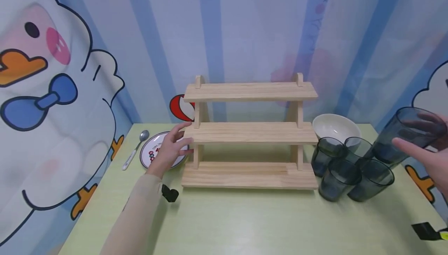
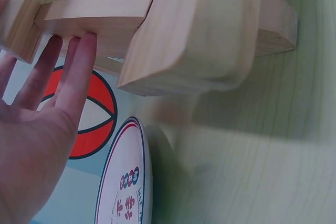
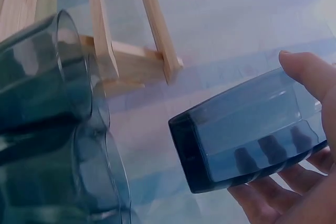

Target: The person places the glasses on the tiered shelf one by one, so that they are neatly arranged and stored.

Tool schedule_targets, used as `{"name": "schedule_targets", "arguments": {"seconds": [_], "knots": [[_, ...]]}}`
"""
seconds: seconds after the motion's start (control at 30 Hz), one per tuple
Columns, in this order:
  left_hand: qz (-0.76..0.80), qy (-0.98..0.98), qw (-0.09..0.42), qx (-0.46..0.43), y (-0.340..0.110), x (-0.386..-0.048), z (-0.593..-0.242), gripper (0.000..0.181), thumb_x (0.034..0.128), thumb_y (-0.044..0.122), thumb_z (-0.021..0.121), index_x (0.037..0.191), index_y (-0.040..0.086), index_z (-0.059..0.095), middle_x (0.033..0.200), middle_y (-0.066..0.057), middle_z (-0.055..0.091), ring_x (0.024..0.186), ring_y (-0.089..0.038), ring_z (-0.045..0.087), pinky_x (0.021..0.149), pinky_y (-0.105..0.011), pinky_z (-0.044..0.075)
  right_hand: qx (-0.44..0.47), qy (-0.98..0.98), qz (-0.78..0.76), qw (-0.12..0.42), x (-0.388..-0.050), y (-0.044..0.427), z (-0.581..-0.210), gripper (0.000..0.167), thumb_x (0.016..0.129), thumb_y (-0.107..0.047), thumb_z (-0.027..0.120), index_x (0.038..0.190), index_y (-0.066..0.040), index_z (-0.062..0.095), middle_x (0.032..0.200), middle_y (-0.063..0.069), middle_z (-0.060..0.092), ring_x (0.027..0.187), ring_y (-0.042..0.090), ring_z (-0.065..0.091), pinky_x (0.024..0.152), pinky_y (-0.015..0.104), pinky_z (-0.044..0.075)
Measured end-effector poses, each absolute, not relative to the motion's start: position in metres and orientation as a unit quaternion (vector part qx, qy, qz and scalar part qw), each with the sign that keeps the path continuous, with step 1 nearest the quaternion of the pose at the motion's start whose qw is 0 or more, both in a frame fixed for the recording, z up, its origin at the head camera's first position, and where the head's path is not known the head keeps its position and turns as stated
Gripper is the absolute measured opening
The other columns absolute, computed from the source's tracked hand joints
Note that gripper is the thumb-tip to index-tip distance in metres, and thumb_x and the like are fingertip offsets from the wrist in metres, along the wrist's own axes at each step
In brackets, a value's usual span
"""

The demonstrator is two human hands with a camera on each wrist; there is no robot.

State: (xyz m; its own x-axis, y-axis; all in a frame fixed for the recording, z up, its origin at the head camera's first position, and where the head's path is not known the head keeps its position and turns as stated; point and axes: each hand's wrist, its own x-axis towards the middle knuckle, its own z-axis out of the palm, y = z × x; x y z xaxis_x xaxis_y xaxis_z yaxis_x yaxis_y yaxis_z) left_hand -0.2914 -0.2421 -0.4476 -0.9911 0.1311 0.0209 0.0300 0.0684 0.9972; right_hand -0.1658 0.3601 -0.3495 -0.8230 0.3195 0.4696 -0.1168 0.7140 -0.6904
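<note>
A three-tier wooden rack (image 1: 250, 132) stands at the middle of the table. My left hand (image 1: 169, 150) touches its left side at the middle tier; in the left wrist view the hand (image 2: 47, 114) has its fingertips against the wooden side piece (image 2: 94, 19). At the far right, my right hand (image 1: 428, 155) holds a dark blue clear glass (image 1: 402, 134), tilted and raised beside the other glasses. In the right wrist view the fingers of this hand (image 3: 299, 171) curl under the glass (image 3: 247, 129), with the thumb on the opposite side.
Several dark glasses (image 1: 339, 179) stand together right of the rack, in front of a white bowl (image 1: 336, 127). Left of the rack lie a printed plate (image 1: 148, 152) and a spoon (image 1: 134, 152) on the table (image 1: 245, 220). A patterned curtain (image 1: 245, 33) hangs behind.
</note>
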Motion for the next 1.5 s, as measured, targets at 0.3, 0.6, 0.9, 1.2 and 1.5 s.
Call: {"name": "schedule_targets", "arguments": {"seconds": [0.3, 0.6, 0.9, 1.2, 1.5], "knots": [[0.677, 0.733, 0.039, 0.051, -0.242, -0.292, -0.448, 0.060, 0.1018, 0.017, 0.069, 0.157, 0.026, 0.046, 0.157, -0.017, 0.046, 0.136, -0.042, 0.054, 0.097, -0.053, 0.059, -0.012, -0.889, 0.402, 0.218, -0.191, 0.318, -0.322, 0.078, 0.095, -0.032, 0.080, 0.161, -0.034, 0.039, 0.146, 0.000, 0.059, 0.109, -0.007, 0.047, 0.098, 0.026, 0.042], [0.676, 0.734, 0.040, 0.048, -0.243, -0.292, -0.448, 0.061, 0.1020, 0.019, 0.069, 0.158, 0.025, 0.045, 0.157, -0.017, 0.047, 0.136, -0.042, 0.055, 0.097, -0.053, 0.059, 0.044, -0.890, 0.428, 0.151, -0.220, 0.275, -0.302, 0.081, 0.090, -0.041, 0.083, 0.158, -0.031, 0.042, 0.140, -0.001, 0.060, 0.112, 0.003, 0.055, 0.080, 0.018, 0.045], [0.682, 0.729, 0.040, 0.046, -0.242, -0.293, -0.448, 0.060, 0.1019, 0.019, 0.070, 0.157, 0.026, 0.047, 0.156, -0.017, 0.048, 0.136, -0.042, 0.055, 0.098, -0.053, 0.059, 0.090, -0.865, 0.479, 0.120, -0.245, 0.230, -0.290, 0.078, 0.088, -0.041, 0.085, 0.155, -0.027, 0.046, 0.141, -0.001, 0.059, 0.119, 0.009, 0.058, 0.086, 0.019, 0.051], [0.685, 0.726, 0.043, 0.045, -0.243, -0.295, -0.451, 0.062, 0.1022, 0.017, 0.069, 0.158, 0.025, 0.045, 0.155, -0.017, 0.049, 0.135, -0.041, 0.056, 0.096, -0.052, 0.060, 0.127, -0.811, 0.555, 0.134, -0.271, 0.180, -0.274, 0.075, 0.086, -0.031, 0.089, 0.150, -0.020, 0.051, 0.135, 0.002, 0.063, 0.116, 0.016, 0.064, 0.091, 0.024, 0.056], [0.685, 0.726, 0.041, 0.044, -0.243, -0.295, -0.450, 0.060, 0.1023, 0.019, 0.070, 0.157, 0.027, 0.047, 0.156, -0.017, 0.048, 0.136, -0.042, 0.055, 0.095, -0.053, 0.060, 0.125, -0.780, 0.605, 0.098, -0.297, 0.136, -0.266, 0.081, 0.082, -0.031, 0.092, 0.151, -0.022, 0.049, 0.139, 0.004, 0.063, 0.124, 0.022, 0.062, 0.103, 0.047, 0.056]]}}
